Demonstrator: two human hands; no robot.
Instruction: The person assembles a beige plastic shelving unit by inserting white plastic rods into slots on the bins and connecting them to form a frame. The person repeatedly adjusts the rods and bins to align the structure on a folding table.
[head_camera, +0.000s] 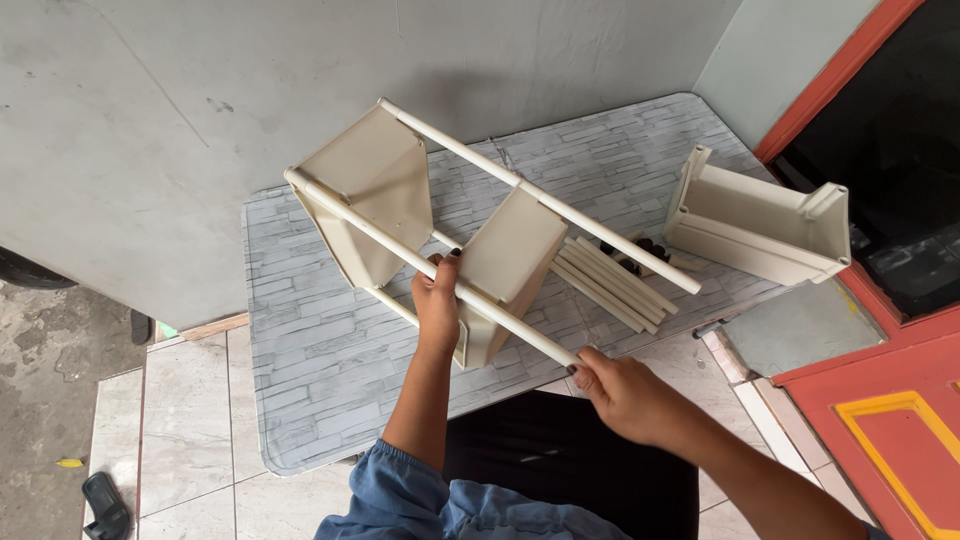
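Shelf rack (440, 215), cream with two trays on white rods, hangs tilted above your bench (320, 350). Your left hand (437, 300) has its fingers clamped on the near rod (400, 250), your right hand (620, 390) grips that rod's end. Loose rods (612, 280) and a spare tray (755, 225) lie beyond.

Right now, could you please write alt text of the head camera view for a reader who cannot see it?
A person holds a half-built cream plastic shelf rack over a grey brick-patterned mat: the left hand grips one white tube, the right hand that tube's near end. Loose white tubes and another cream plastic tray lie on the mat.
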